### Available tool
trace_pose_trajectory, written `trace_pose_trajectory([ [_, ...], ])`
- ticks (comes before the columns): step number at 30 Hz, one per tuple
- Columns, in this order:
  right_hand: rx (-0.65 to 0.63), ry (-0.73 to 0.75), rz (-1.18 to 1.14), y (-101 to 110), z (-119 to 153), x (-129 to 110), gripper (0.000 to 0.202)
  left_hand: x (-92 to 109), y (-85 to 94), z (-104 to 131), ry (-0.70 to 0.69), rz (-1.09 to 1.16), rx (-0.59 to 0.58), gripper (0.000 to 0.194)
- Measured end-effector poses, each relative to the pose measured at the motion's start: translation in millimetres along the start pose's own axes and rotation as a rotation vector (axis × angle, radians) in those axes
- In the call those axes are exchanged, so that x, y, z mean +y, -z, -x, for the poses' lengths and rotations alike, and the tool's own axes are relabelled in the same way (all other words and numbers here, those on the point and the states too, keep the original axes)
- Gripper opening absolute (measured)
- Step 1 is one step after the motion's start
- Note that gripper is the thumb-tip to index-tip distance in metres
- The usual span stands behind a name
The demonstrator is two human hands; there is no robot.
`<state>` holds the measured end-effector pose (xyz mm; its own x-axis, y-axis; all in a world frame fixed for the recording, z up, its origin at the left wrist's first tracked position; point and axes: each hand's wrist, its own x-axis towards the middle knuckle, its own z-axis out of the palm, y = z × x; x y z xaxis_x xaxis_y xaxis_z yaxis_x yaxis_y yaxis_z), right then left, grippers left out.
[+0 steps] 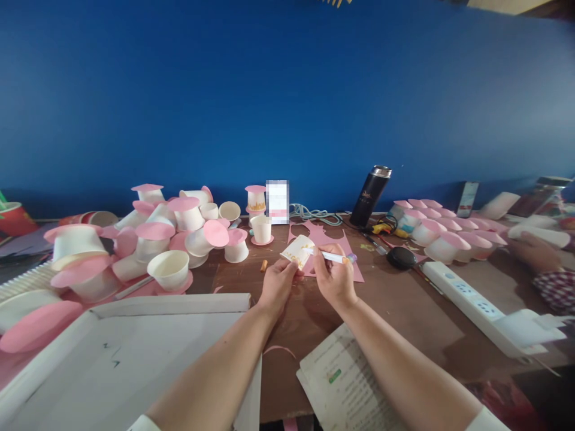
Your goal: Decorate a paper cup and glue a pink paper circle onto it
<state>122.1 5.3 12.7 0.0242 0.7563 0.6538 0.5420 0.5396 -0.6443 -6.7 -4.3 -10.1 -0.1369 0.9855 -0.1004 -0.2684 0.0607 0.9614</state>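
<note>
My left hand [279,286] pinches the lower edge of a small white paper cup [294,251] with orange-yellow marks on its side. A white pen [330,256] is in my right hand [336,276], its tip at the right side of the cup. Beneath and behind the cup lies a pink paper sheet [348,242] with curved cut-outs. A short orange stick [263,265] rests on the brown table [251,287] left of my hands. Just behind it, another white cup [261,229] stands on a pink disc.
Several white cups with pink discs [168,269] crowd the left, behind a white box lid [148,353]. A black flask [371,196], a power strip [471,305] and more pink-topped cups [442,244] are right. Another person's hand [527,254] is far right. Papers [345,383] lie near.
</note>
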Motion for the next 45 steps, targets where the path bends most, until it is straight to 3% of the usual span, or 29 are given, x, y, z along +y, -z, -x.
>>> trace_pose_trajectory([
  [7,0.003,-0.001,0.005,-0.7,-0.1,1.3,0.016,0.9,-0.5,0.8,0.021,0.054,-0.002,0.019],
  [14,0.088,-0.011,-0.065,0.5,1.5,-0.1,0.016,11.6,-3.7,3.7,0.106,0.413,0.024,0.01],
  [20,0.063,-0.003,-0.086,0.1,1.0,2.0,0.016,19.2,-4.3,5.1,0.212,0.645,0.095,0.01],
  [28,-0.028,0.017,-0.1,-2.6,4.0,1.1,0.014,15.3,-3.2,2.5,0.196,0.699,0.057,0.01],
  [45,-0.001,0.076,-0.116,-1.4,5.0,-0.7,0.013,11.0,-8.9,7.6,0.217,0.709,0.018,0.014],
])
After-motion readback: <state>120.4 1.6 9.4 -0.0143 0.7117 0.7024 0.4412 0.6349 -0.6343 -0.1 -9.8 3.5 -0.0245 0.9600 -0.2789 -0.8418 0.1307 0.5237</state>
